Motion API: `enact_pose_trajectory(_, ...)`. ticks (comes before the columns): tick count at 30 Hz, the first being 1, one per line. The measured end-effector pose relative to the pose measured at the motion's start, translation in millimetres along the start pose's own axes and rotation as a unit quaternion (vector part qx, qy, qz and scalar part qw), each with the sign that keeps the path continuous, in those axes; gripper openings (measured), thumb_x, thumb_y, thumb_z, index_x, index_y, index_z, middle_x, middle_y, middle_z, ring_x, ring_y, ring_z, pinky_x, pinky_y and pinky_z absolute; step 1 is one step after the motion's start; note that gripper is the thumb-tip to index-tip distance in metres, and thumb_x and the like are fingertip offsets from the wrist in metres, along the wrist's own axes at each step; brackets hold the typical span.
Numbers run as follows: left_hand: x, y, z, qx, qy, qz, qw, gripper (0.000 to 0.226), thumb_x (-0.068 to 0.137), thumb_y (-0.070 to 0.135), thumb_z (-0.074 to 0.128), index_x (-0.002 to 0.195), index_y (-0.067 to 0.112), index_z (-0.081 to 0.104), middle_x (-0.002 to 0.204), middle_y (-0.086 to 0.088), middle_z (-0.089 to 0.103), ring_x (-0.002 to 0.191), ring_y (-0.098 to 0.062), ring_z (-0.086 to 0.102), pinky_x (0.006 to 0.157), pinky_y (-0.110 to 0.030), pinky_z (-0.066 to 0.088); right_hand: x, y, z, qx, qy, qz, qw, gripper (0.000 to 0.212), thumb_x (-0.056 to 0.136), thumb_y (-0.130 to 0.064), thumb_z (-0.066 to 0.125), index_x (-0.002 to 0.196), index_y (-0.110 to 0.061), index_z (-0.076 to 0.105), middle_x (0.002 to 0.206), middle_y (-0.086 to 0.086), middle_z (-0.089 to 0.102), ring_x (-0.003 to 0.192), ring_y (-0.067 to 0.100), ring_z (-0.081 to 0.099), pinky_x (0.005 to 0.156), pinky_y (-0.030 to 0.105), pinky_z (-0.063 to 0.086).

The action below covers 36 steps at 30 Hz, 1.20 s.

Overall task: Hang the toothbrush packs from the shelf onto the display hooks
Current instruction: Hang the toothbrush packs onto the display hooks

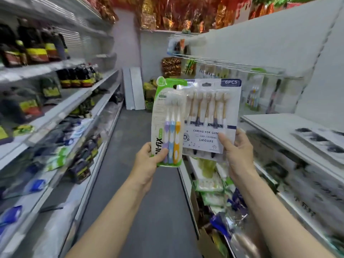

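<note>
Green-edged toothbrush pack [168, 123] gripped by left hand [147, 162] overlaps six-piece pack [210, 116], pinched by right hand [238, 151]; dark bottles [35, 47] line left shelves [61, 108].

Shop aisle, both arms raised. Left hand [147, 161] grips the bottom of an upright green three-brush pack [168, 120]; right hand [237, 153] pinches the lower right corner of a wider white six-brush pack [210, 116], which the green pack's edge overlaps. Behind, blurred packs [255, 94] seem to hang from the display hooks [232, 64] above a white shelf [279, 125].
</note>
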State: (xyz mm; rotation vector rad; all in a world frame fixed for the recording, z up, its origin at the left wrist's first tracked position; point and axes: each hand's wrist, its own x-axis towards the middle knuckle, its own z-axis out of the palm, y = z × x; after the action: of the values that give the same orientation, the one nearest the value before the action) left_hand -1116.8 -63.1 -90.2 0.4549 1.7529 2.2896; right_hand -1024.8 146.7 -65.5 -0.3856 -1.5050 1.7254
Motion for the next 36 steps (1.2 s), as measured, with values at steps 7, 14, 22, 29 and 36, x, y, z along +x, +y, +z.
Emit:
enact_pose_trajectory(7, 169, -29, -72, -0.023, 0.011, 0.016, 1.0, 0.019, 0.091, 0.008, 0.067, 0.109, 0.012, 0.062, 0.111, -0.009, 0.073, 0.109, -0.029, 0.067, 0.102, -0.049, 0.049, 115, 79, 107, -0.044, -0.008, -0.021, 0.999, 0.032, 0.091, -0.013, 0.071, 0.12, -0.022, 0.064, 0.107, 0.0, 0.076, 0.098, 0.018, 0.074, 0.083, 0.037, 0.058)
enact_pose_trajectory(14, 363, -16, -136, -0.023, -0.043, 0.03, 0.998, 0.029, 0.091, 0.01, 0.067, 0.119, 0.015, 0.059, 0.114, -0.007, 0.072, 0.11, -0.028, 0.066, 0.101, -0.051, 0.049, 228, 116, 220, -0.045, 0.064, -0.034, 0.996, 0.033, 0.091, -0.011, 0.071, 0.123, -0.016, 0.064, 0.112, 0.005, 0.075, 0.098, 0.018, 0.073, 0.084, 0.034, 0.058)
enact_pose_trajectory(22, 564, -35, -161, -0.037, -0.072, 0.029, 0.996, 0.03, 0.091, 0.017, 0.069, 0.12, 0.018, 0.06, 0.12, -0.006, 0.07, 0.116, -0.028, 0.064, 0.104, -0.054, 0.046, 371, 180, 322, -0.059, 0.091, -0.049, 0.993, 0.029, 0.092, -0.01, 0.069, 0.119, -0.018, 0.063, 0.112, 0.002, 0.074, 0.094, 0.011, 0.073, 0.074, 0.019, 0.058)
enact_pose_trajectory(29, 748, -59, -158, -0.037, -0.083, 0.009, 0.996, 0.033, 0.09, 0.015, 0.068, 0.121, 0.013, 0.06, 0.114, -0.008, 0.073, 0.11, -0.029, 0.067, 0.101, -0.051, 0.05, 524, 263, 385, -0.018, 0.104, -0.04, 0.994, 0.026, 0.093, -0.007, 0.067, 0.118, -0.015, 0.063, 0.106, 0.002, 0.074, 0.085, 0.009, 0.075, 0.062, 0.02, 0.058)
enact_pose_trajectory(36, 940, -50, -147, 0.005, -0.114, 0.0, 0.993, 0.03, 0.089, 0.009, 0.069, 0.118, 0.012, 0.062, 0.111, -0.008, 0.074, 0.109, -0.029, 0.068, 0.097, -0.042, 0.052, 705, 316, 456, -0.004, 0.12, -0.019, 0.993, 0.025, 0.09, -0.012, 0.072, 0.111, -0.024, 0.066, 0.112, 0.005, 0.075, 0.101, 0.023, 0.073, 0.092, 0.05, 0.058)
